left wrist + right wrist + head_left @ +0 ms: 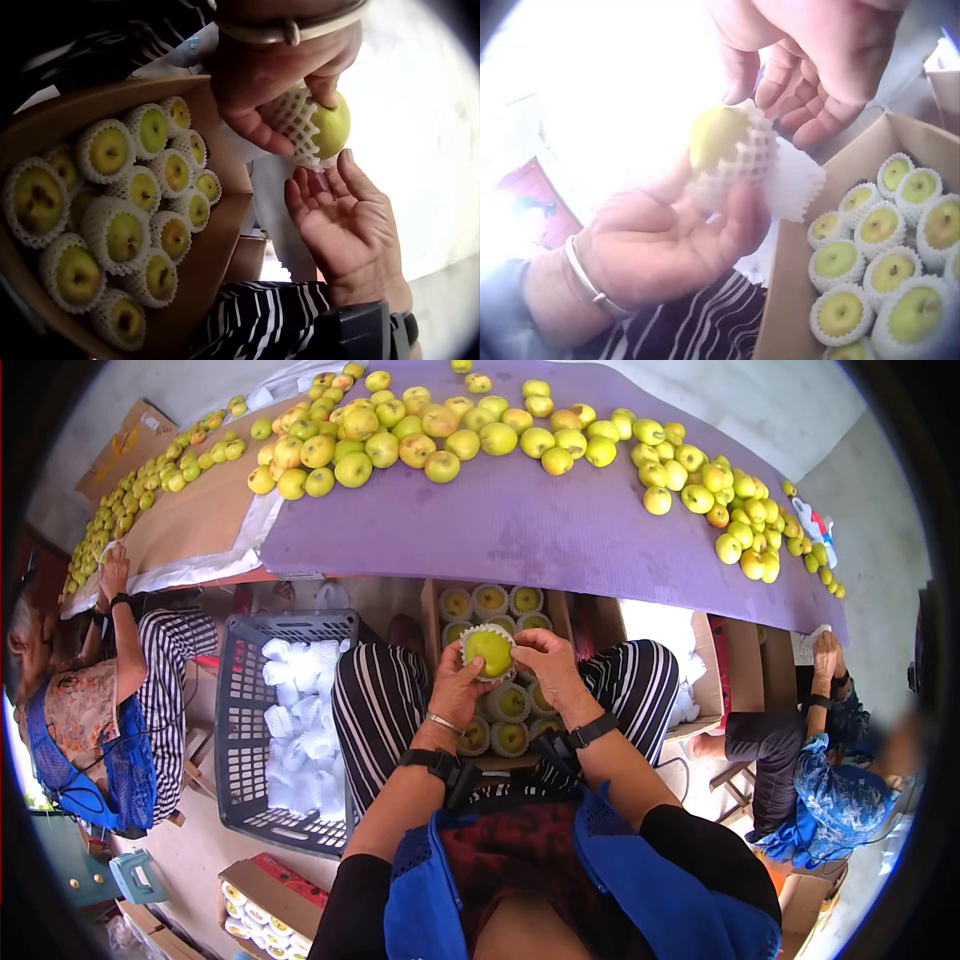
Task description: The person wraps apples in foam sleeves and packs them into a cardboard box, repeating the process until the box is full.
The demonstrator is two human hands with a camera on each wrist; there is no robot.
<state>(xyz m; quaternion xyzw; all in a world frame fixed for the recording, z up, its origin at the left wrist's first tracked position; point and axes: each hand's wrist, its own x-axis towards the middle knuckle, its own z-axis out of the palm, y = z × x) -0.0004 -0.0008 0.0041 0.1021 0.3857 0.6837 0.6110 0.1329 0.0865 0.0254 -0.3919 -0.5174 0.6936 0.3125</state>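
Observation:
My left hand (459, 690) holds a yellow-green apple (488, 651) partly covered by a white foam net (294, 124), its fingers wrapped round the net. Thumb and fingertips of my right hand (553, 672) pinch at the net's edge, on the apple's right side in the head view. The right wrist view shows these right fingertips (739, 90) right at the rim of the net, the other fingers loosely curled. Both hands are over an open cardboard box (225, 169), where netted apples (109, 151) sit in rows, stems up.
Loose apples (441, 467) spread along the far side of a purple-covered table (400, 540). A dark plastic crate (235, 760) of white foam nets (300, 730) stands left of my striped legs. Another person (90, 720) sits at far left, one more (830, 760) at far right.

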